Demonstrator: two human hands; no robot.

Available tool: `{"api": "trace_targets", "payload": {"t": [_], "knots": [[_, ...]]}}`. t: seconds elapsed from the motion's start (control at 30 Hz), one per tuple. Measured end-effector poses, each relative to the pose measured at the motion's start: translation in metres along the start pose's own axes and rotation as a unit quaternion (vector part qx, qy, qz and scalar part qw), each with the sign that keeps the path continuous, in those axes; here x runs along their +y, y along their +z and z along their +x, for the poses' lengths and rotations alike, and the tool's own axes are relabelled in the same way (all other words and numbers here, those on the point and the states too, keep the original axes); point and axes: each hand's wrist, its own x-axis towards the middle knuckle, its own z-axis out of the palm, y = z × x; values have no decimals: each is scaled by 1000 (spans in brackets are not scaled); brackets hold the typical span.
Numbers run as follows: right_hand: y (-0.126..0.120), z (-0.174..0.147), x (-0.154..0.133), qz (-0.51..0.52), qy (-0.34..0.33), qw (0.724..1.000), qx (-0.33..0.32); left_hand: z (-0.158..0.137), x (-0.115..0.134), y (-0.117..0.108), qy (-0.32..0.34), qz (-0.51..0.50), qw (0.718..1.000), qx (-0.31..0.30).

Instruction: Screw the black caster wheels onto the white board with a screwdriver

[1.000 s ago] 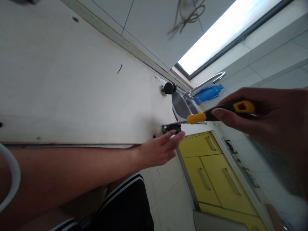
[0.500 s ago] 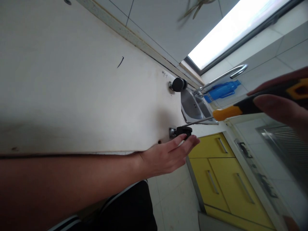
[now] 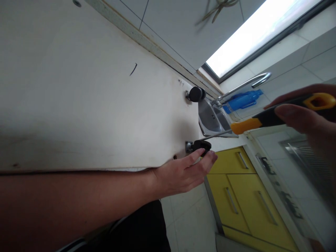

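My left hand is closed on a black caster wheel, whose metal plate lies against the near end of a large white board. Between finger and thumb of my right hand is a screwdriver with a black and yellow handle. Its thin shaft runs left to the caster, and the tip is hidden behind the wheel. A second caster sits on the board farther back. A small dark hole shows beside my left wrist.
Beyond the board are a steel sink with a curved tap and a blue bottle-like container. Yellow cabinets with metal handles stand at the lower right. A tiled wall and a bright window lie behind.
The screwdriver's handle has turned in my right hand, its yellow part now facing differently, and its front end sits slightly lower. My left hand stays on the caster; the view has shifted slightly.
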Motion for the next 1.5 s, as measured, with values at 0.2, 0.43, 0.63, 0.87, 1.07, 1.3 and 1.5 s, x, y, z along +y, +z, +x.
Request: {"api": "trace_targets", "payload": {"t": [0.2, 0.43, 0.63, 0.87, 1.07, 1.3, 1.5], "knots": [[7, -4, -19, 8, 88, 996, -28, 2, -1, -1, 0, -1, 1000, 4], [3, -6, -14, -3, 88, 996, -5, 1, 0, 1, 2, 1, 1000, 10], [6, -4, -17, -22, 77, 997, -17, 1, 0, 1, -3, 8, 1000, 11], [6, -4, -11, -1, 84, 996, 20, 0, 1, 2, -4, 6, 1000, 18], [5, -4, -13, -5, 92, 996, -2, 1, 1, 2, 2, 9, 1000, 9], [5, -2, -11, -2, 79, 997, 10, 1, 2, 3, 3, 8, 1000, 3], [1, -2, -11, -12, 94, 995, -38, 1, 2, 2, 6, 13, 1000, -9]]}}
